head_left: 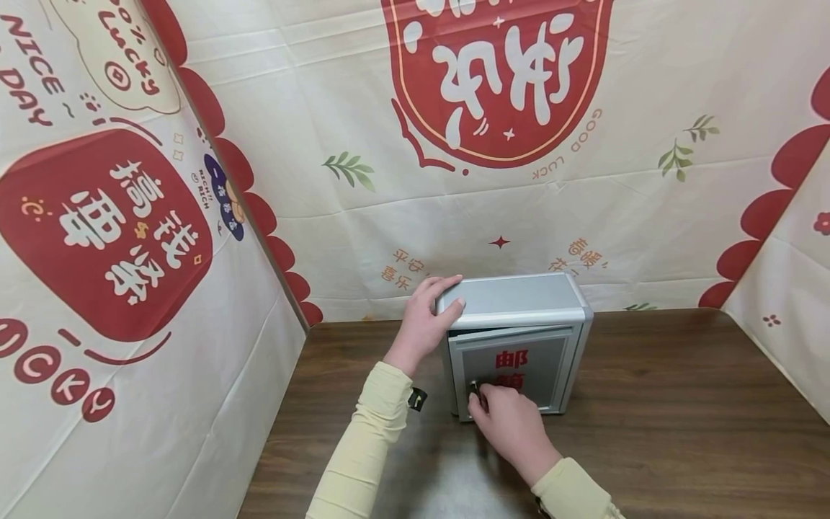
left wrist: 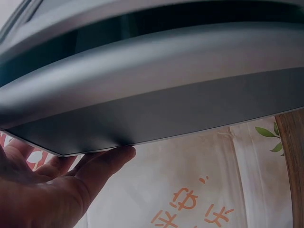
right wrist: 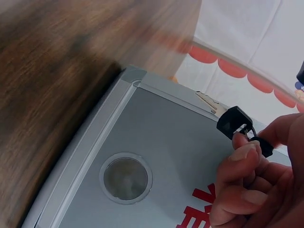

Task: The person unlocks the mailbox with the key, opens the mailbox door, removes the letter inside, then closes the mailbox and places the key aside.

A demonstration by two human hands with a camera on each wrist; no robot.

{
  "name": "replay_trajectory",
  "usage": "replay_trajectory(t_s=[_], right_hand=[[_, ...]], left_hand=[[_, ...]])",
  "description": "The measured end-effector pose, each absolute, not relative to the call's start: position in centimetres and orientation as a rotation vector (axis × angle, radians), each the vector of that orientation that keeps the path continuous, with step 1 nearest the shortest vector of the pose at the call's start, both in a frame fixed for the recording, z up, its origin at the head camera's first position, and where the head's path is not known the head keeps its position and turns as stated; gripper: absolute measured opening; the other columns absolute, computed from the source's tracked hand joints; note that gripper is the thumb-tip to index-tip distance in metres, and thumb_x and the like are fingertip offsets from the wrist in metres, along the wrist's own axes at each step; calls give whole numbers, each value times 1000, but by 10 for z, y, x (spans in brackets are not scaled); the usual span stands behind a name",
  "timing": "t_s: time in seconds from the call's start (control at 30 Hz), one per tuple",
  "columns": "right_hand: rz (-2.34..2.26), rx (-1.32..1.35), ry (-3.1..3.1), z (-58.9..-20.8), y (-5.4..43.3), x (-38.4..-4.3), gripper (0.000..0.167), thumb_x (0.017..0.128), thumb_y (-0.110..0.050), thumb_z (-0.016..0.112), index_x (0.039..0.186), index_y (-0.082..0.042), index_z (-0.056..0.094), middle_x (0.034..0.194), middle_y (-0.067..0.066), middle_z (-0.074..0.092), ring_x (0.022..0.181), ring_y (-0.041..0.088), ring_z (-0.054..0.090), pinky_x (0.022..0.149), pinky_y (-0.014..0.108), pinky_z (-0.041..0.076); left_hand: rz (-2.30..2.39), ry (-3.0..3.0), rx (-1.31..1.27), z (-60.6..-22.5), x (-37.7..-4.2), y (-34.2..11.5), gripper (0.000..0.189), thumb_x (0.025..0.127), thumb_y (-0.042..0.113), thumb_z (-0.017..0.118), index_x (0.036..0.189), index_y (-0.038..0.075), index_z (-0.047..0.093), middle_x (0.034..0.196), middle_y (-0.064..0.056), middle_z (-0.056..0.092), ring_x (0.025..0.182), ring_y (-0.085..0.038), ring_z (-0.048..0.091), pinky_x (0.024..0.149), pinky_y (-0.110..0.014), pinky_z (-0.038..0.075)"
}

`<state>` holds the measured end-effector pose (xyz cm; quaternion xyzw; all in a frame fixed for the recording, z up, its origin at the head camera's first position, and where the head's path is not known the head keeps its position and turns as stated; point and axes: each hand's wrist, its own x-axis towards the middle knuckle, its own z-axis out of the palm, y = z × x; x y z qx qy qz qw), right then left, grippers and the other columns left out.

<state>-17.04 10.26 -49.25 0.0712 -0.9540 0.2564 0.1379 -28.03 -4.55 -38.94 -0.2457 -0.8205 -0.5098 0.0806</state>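
A silver-grey metal mailbox (head_left: pixel 519 299) with red characters stands on the brown table. Its front door (head_left: pixel 543 367) is slightly ajar, with a dark gap along the top. My left hand (head_left: pixel 426 321) rests on the top left corner, fingers fairly straight; the left wrist view shows fingertips (left wrist: pixel 126 153) touching the panel's edge. My right hand (head_left: pixel 512 425) is in front of the door's left side, pinching a black-headed key (right wrist: pixel 233 121) joined by a ring to another black piece. The key's metal blade (right wrist: pixel 210 104) shows bare. Its lock cannot be made out.
The wooden table (head_left: pixel 674 375) carries the mailbox. A printed cloth (head_left: pixel 311 194) with red and white motifs hangs close behind it, and another cloth (head_left: pixel 194 404) hangs at the left. A round window (right wrist: pixel 126 178) sits low in the door.
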Motion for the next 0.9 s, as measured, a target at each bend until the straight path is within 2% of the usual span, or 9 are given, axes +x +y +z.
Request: replay_trajectory(t_s=[0.4,0.67,0.77,0.9], right_hand=[[680,218,-2766,-492,107,-156,33,88,-26,59,59,-22,44,51,-10,38,43,8,35,41,29,31],[546,248,-2623,-464,110,-147,27,82,-39,66,74,-14,60,63,-7,43,44,6,34,38,25,31],[537,326,-2468,-444,111,-144,26,82,-37,66,79,-11,64,71,-4,49,52,10,44,44,28,40],[568,446,-2288,-418,110,-142,24,84,-32,62,85,-8,66,85,2,56,73,20,55,63,38,48]], left_hand=[[-1525,-2448,-746,-391,-282,-46,42,92,33,60,133,22,58,129,3,49,110,-17,49,90,-39,43],[-1515,-2455,-746,-392,-282,-46,43,92,34,59,133,21,58,129,2,49,109,-17,49,89,-39,43],[-1504,-2447,-752,-391,-282,-45,41,92,33,59,133,24,59,128,2,49,108,-17,49,89,-38,43],[-1499,-2444,-751,-390,-282,-45,40,92,32,60,132,26,59,127,3,49,108,-15,49,89,-36,42]])
